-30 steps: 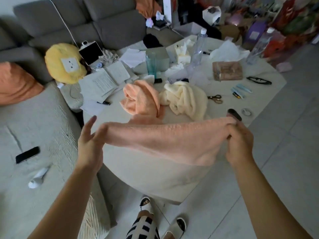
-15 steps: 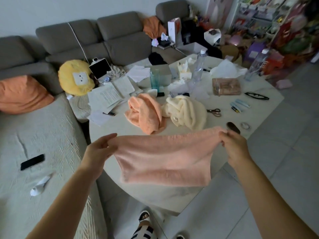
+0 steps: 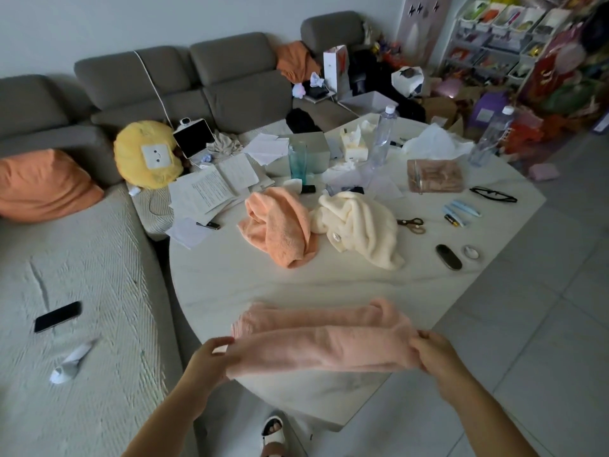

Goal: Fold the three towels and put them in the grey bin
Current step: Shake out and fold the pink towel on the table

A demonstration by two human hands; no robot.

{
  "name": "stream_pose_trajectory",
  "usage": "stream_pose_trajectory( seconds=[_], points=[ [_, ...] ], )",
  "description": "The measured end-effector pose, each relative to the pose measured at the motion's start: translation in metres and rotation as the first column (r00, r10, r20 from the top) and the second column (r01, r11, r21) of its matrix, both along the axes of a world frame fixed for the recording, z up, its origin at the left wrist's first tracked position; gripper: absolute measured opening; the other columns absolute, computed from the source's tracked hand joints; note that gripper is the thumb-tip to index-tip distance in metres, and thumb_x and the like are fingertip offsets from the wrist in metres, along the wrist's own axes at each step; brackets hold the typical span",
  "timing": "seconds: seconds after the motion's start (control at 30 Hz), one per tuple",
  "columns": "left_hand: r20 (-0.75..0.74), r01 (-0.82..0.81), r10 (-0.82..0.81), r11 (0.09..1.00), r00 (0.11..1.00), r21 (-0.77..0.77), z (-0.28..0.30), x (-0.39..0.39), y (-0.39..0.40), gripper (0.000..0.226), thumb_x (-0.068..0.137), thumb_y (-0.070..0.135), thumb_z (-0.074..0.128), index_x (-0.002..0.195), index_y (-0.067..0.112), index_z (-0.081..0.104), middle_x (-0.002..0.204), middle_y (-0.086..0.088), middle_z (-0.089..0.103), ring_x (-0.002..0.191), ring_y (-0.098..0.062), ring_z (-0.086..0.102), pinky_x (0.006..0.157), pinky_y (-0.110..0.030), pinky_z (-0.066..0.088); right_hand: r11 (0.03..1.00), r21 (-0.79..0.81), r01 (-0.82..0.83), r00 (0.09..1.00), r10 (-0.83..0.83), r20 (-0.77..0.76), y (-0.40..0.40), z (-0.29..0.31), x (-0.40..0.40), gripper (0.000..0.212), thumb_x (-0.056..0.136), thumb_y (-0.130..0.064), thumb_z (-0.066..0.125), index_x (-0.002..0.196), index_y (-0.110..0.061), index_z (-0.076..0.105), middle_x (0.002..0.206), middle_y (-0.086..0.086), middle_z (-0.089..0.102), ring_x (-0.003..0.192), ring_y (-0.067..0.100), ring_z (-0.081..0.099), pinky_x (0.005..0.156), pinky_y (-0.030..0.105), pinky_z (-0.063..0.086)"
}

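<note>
The white counter [image 3: 230, 278] carries all three towels. The pink towel [image 3: 323, 341] lies on its near edge, folded lengthwise, its long axis running left to right between both hands. Farther back, well apart from it, the orange towel [image 3: 280, 225] and cream towel [image 3: 359, 225] sit crumpled, touching each other. The left hand [image 3: 211, 357] pinches the left end, the right hand [image 3: 435, 351] grips the right end. The grey bin cannot be made out with certainty.

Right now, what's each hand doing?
Left hand: gripping the pink towel at its left end.
Right hand: gripping its right end.
</note>
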State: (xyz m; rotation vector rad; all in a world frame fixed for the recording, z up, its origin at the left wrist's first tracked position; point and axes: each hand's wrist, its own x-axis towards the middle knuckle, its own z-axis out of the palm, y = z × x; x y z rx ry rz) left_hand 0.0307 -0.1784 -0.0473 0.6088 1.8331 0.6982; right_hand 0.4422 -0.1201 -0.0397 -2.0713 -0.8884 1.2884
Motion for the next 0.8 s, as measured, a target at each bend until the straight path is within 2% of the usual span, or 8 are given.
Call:
stream_pose_trajectory(
  seconds=[0.17,0.27,0.4,0.5,0.6,0.67,0.73,0.8],
  points=[
    [0.018,-0.015,0.018,0.988,1.0,-0.154,-0.031,0.002,-0.011,0.064,0.085,0.029,0.076,0.134,-0.006,0.051,0.126,-0.029,0.06,0.108,-0.044,0.064,0.092,-0.052,0.054,0.992,-0.126,-0.031,0.998,0.038,0.047,-0.023,-0.01,0.004,0.02,0.082,0.004,0.049,0.089,0.002,0.068,0.07,0.009,0.064,0.057,0.018,0.056,0.045,0.021,0.038],
    [-0.152,-0.01,-0.005,0.995,0.988,-0.1,-0.033,0.005,-0.002,0.062,0.089,0.023,0.073,0.141,-0.002,0.048,0.124,-0.024,0.062,0.104,-0.039,0.065,0.09,-0.048,0.053,0.998,-0.033,-0.058,0.995,0.061,0.079,-0.02,-0.011,0.003,0.014,0.078,-0.004,0.053,0.073,-0.003,0.066,0.066,0.012,0.067,0.057,0.019,0.062,0.05,0.023,0.041],
    [-0.333,0.069,-0.066,0.998,0.94,-0.004,-0.026,0.013,0.032,0.057,0.092,0.044,0.066,0.139,0.014,0.053,0.128,-0.013,0.064,0.098,-0.026,0.063,0.08,-0.039,0.054,0.992,0.012,-0.129,0.983,0.126,0.135,0.001,-0.014,-0.011,0.025,0.082,-0.041,0.066,0.089,-0.017,0.067,0.084,0.007,0.07,0.082,0.026,0.067,0.063,0.031,0.048],
    [-0.358,0.15,-0.171,0.985,0.918,-0.088,-0.033,0.012,0.068,0.058,0.1,0.054,0.045,0.136,0.011,0.056,0.131,-0.013,0.065,0.11,-0.028,0.061,0.09,-0.037,0.047,0.977,-0.022,-0.213,0.951,0.212,0.224,0.027,-0.021,-0.028,0.037,0.087,-0.06,0.05,0.09,-0.027,0.065,0.085,-0.005,0.067,0.079,0.015,0.061,0.063,0.03,0.043],
    [-0.351,0.151,-0.229,0.96,0.908,-0.236,-0.037,0.005,0.102,0.075,0.099,0.061,0.039,0.13,-0.005,0.058,0.129,-0.023,0.063,0.116,-0.038,0.059,0.1,-0.039,0.045,0.995,0.002,-0.105,0.971,0.102,0.216,0.056,-0.028,-0.037,0.045,0.078,-0.061,0.047,0.096,-0.025,0.067,0.094,0.003,0.068,0.089,0.029,0.064,0.065,0.032,0.042],
    [-0.235,0.158,-0.241,0.933,0.942,-0.324,-0.04,0.002,0.116,0.077,0.094,0.061,0.052,0.134,-0.005,0.055,0.134,-0.023,0.059,0.121,-0.039,0.057,0.104,-0.041,0.045,0.994,-0.106,0.005,0.982,0.015,0.19,0.069,-0.037,-0.039,0.063,0.08,-0.059,0.063,0.114,-0.006,0.062,0.106,0.011,0.065,0.102,0.034,0.063,0.075,0.036,0.044],
    [-0.155,0.25,-0.339,0.874,0.928,-0.416,-0.038,0.003,0.121,0.073,0.091,0.056,0.061,0.135,-0.002,0.054,0.136,-0.021,0.058,0.122,-0.037,0.056,0.103,-0.041,0.047,0.982,-0.187,-0.021,0.99,0.046,0.131,0.074,-0.044,-0.04,0.055,0.08,-0.046,0.076,0.104,0.003,0.07,0.102,0.017,0.072,0.098,0.032,0.068,0.082,0.04,0.053],
    [-0.143,0.322,-0.404,0.86,0.904,-0.395,-0.033,0.005,0.13,0.048,0.094,0.043,0.062,0.121,0.004,0.065,0.126,-0.018,0.063,0.112,-0.032,0.061,0.094,-0.041,0.05,0.983,-0.178,-0.04,0.994,0.057,0.096,0.079,-0.037,-0.043,0.036,0.081,-0.029,0.078,0.097,0.003,0.072,0.098,0.021,0.073,0.094,0.033,0.07,0.088,0.047,0.056]
  ],
)
